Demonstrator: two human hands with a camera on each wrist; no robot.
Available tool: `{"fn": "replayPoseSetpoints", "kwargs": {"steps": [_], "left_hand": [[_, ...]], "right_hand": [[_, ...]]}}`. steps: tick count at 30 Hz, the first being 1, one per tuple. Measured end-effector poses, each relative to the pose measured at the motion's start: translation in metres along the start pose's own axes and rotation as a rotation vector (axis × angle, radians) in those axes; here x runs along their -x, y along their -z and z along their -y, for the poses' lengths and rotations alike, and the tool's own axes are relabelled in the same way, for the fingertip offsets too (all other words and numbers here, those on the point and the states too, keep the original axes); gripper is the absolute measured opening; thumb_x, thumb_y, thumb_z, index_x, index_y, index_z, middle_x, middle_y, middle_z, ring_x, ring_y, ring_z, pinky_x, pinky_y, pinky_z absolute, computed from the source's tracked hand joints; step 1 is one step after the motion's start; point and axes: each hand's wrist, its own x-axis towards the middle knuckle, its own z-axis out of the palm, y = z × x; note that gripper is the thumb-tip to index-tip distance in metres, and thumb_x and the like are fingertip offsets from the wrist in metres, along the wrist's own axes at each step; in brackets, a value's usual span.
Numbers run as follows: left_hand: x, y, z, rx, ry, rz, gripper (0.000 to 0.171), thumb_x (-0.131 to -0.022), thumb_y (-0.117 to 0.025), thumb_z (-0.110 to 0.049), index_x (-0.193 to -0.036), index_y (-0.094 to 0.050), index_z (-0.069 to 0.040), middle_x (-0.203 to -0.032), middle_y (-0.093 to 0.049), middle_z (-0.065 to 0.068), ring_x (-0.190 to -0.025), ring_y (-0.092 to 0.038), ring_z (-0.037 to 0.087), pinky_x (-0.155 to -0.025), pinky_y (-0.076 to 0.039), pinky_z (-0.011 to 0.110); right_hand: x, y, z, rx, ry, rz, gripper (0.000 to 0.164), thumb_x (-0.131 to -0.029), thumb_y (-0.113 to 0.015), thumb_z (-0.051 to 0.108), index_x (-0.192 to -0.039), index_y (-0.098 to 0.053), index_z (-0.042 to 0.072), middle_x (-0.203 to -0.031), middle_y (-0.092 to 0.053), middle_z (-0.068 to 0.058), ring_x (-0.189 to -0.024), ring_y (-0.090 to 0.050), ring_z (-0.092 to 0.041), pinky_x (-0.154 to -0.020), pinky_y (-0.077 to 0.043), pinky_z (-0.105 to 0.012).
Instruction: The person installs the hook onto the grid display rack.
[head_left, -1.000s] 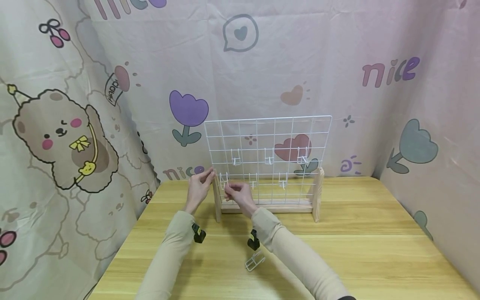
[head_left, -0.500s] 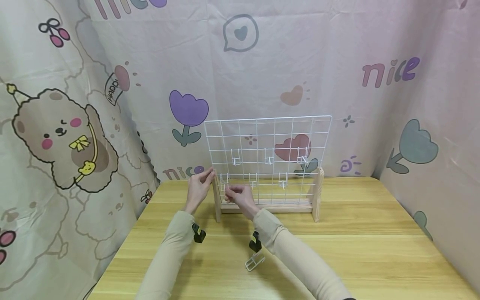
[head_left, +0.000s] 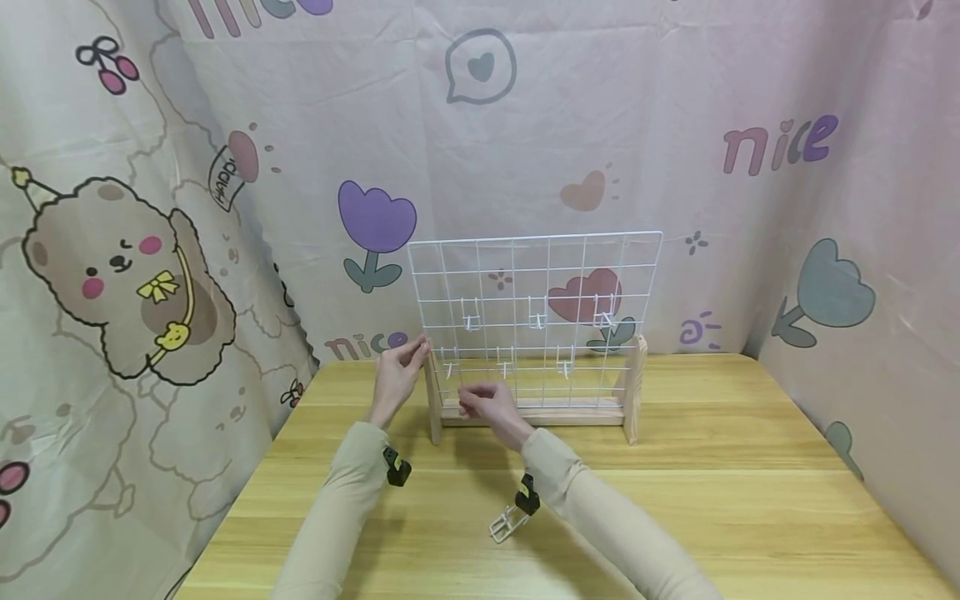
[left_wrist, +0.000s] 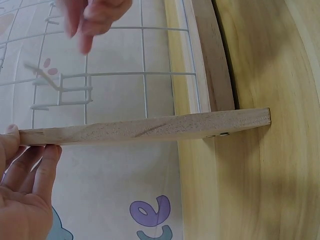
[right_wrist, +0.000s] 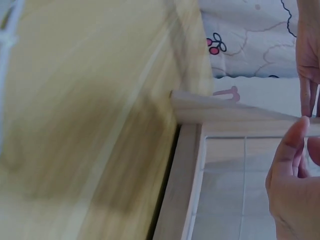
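Note:
A white wire grid panel (head_left: 531, 283) stands upright in a wooden stand. My left hand (head_left: 396, 379) pinches the top of the stand's left upright (left_wrist: 150, 127), thumb on one side and fingers on the other. On the grid's lower left hangs a white wire hook (left_wrist: 75, 90). Just below and right of that hook, in front of the grid, is my right hand (head_left: 495, 408), its fingers loosely bent with nothing seen between them. In the right wrist view the right hand (right_wrist: 295, 187) appears beside the left upright, near the left hand (right_wrist: 310, 55).
Several more white hooks hang in two rows, among them an upper middle hook (head_left: 537, 319). One loose wire hook (head_left: 504, 527) lies on the wooden table (head_left: 720, 500), partly hidden behind the right wrist camera. A printed curtain (head_left: 645, 100) surrounds the table.
My right hand has let go of the lower left hook and drawn down and to the right. That hook stays on the grid. The left hand has not moved.

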Motion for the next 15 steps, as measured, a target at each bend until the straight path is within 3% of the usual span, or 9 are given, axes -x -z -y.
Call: {"fn": "replayPoseSetpoints", "kwargs": {"steps": [6, 11, 15], "left_hand": [[0.0, 0.001, 0.0, -0.012, -0.003, -0.003, 0.037, -0.1, -0.063, -0.02, -0.131, -0.064, 0.001, -0.121, -0.071, 0.019, -0.106, -0.073, 0.035, -0.084, -0.062, 0.027], [0.002, 0.002, -0.001, -0.044, -0.01, -0.006, 0.038, -0.101, -0.062, -0.022, -0.132, -0.064, 0.0, -0.122, -0.072, 0.019, -0.106, -0.073, 0.034, -0.087, -0.062, 0.035], [0.002, 0.001, -0.001, -0.045, -0.001, -0.005, 0.037, -0.101, -0.062, -0.023, -0.132, -0.064, -0.003, -0.123, -0.071, 0.018, -0.107, -0.073, 0.034, -0.09, -0.062, 0.038]], "right_hand": [[0.01, 0.018, -0.006, 0.049, 0.0, 0.118, 0.031, -0.099, -0.06, 0.007, -0.123, -0.062, -0.013, -0.088, -0.067, 0.001, -0.078, -0.066, -0.01, -0.084, -0.061, -0.03], [0.018, 0.033, -0.012, 0.093, -0.029, 0.214, 0.03, -0.099, -0.06, 0.009, -0.121, -0.062, -0.012, -0.089, -0.068, 0.001, -0.078, -0.066, -0.01, -0.076, -0.059, -0.023], [0.024, 0.044, -0.017, 0.14, -0.038, 0.268, 0.032, -0.099, -0.061, 0.011, -0.12, -0.061, -0.013, -0.091, -0.068, -0.002, -0.08, -0.065, -0.011, -0.078, -0.059, -0.024]]}}
